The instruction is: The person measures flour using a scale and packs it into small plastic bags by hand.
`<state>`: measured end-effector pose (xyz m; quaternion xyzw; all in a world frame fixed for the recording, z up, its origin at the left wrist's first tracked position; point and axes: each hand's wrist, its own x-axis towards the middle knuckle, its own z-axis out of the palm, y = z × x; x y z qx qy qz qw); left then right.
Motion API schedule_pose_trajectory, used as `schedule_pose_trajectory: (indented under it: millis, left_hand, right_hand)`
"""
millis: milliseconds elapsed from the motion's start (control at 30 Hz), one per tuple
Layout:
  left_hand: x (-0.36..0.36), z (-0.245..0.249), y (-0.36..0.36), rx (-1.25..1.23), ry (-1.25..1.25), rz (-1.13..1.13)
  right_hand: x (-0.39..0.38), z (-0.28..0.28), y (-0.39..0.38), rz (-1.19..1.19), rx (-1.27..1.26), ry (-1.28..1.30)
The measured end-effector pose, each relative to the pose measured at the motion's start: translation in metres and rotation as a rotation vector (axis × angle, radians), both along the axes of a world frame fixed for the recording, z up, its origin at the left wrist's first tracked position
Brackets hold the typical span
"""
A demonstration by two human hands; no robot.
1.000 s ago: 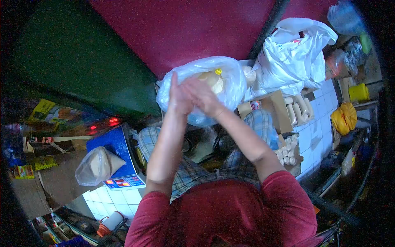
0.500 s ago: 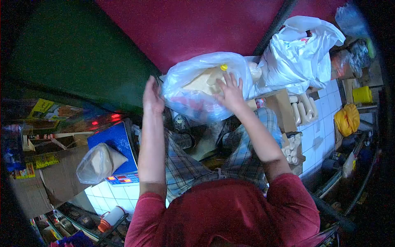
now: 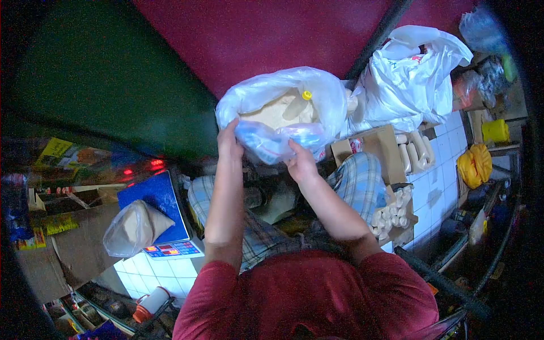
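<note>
A large translucent plastic bag stands wide open in front of me, with pale powder or fine grain inside. On that lies a clear scoop, like a cut bottle, with a yellow cap. My left hand is closed on the near left part of the bag's rim. Further right, my right hand pinches the near rim, thumb up over the plastic. The near rim is folded and bunched between both hands.
Left, a blue scale with lit red digits bears a small clear bag of pale contents. A full white bag stands right, near a cardboard box and several white packed rolls. A thermos-like container is lower left.
My right hand has come out of the bag's opening and down to its near rim. The left hand has moved right onto the rim. The scoop stays in the bag.
</note>
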<state>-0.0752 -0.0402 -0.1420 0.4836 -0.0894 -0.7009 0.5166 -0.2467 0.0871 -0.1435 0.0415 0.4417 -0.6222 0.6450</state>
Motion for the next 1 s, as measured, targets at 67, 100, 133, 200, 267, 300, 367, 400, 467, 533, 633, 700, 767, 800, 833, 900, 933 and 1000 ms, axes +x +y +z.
schedule_pose_trajectory:
  millis: [67, 100, 133, 200, 267, 300, 367, 400, 467, 533, 633, 700, 767, 800, 833, 900, 933, 1000]
  left_hand:
    - [0.001, -0.004, 0.022, -0.024, -0.317, -0.118]
    - [0.0, -0.017, 0.032, 0.005, -0.524, -0.196]
    - [-0.002, -0.026, 0.034, 0.022, -0.731, -0.275]
    - [0.001, -0.025, 0.027, -0.157, -0.626, -0.229]
    - [0.01, 0.026, 0.01, -0.056, -0.163, -0.141]
    - [0.01, 0.063, 0.013, -0.076, -0.131, -0.18]
    - [0.012, 0.012, 0.027, -0.064, -0.435, -0.255]
    - [0.014, -0.024, 0.031, -0.074, -0.583, -0.287]
    - [0.023, -0.099, 0.036, -0.174, -0.639, -0.252]
    - [-0.001, -0.009, 0.024, -0.031, -0.266, -0.174]
    - [0.01, 0.036, 0.004, 0.073, -0.054, -0.12]
    - [-0.006, 0.031, 0.018, 0.076, -0.452, -0.184]
    - [0.051, -0.118, 0.014, 0.139, -0.898, -0.413]
    - [0.04, -0.097, 0.004, 0.064, -0.781, -0.288]
    - [0.027, -0.052, 0.006, 0.013, -0.666, -0.167]
    - [0.017, 0.003, 0.0, -0.218, -0.753, 0.021]
    - [0.013, 0.026, -0.004, -0.38, -0.893, -0.019]
    - [0.002, 0.081, -0.005, -0.666, -1.112, -0.164]
  right_hand:
    - [-0.001, -0.004, 0.011, 0.069, 0.08, 0.078]
    - [-0.005, -0.026, 0.025, 0.131, 0.197, 0.16]
    - [-0.007, -0.025, 0.025, 0.187, 0.302, 0.242]
    - [-0.008, -0.001, 0.02, 0.152, 0.305, 0.231]
    - [-0.007, 0.048, 0.009, 0.048, 0.098, 0.111]
    - [-0.013, 0.068, 0.003, 0.023, -0.005, 0.088]
    - [-0.012, 0.042, 0.012, 0.09, -0.062, 0.343]
    - [-0.012, 0.017, 0.014, 0.118, -0.101, 0.479]
    - [-0.01, -0.058, 0.029, 0.178, 0.123, 0.577]
    - [-0.009, -0.06, 0.034, 0.128, 0.042, 0.534]
    - [-0.023, 0.021, 0.008, 0.06, 0.055, 0.461]
    - [-0.025, 0.034, 0.001, 0.188, -0.063, 0.558]
    - [-0.028, -0.038, 0.045, 0.702, -0.023, 0.603]
    - [-0.035, -0.055, 0.052, 0.95, -0.025, 0.689]
    - [-0.042, -0.071, 0.06, 1.199, -0.062, 0.78]
    - [-0.062, 0.01, 0.04, 1.449, -0.285, 1.292]
    - [-0.078, 0.056, 0.021, 1.619, -0.21, 1.285]
    - [-0.121, 0.079, 0.003, 1.298, -0.148, 1.275]
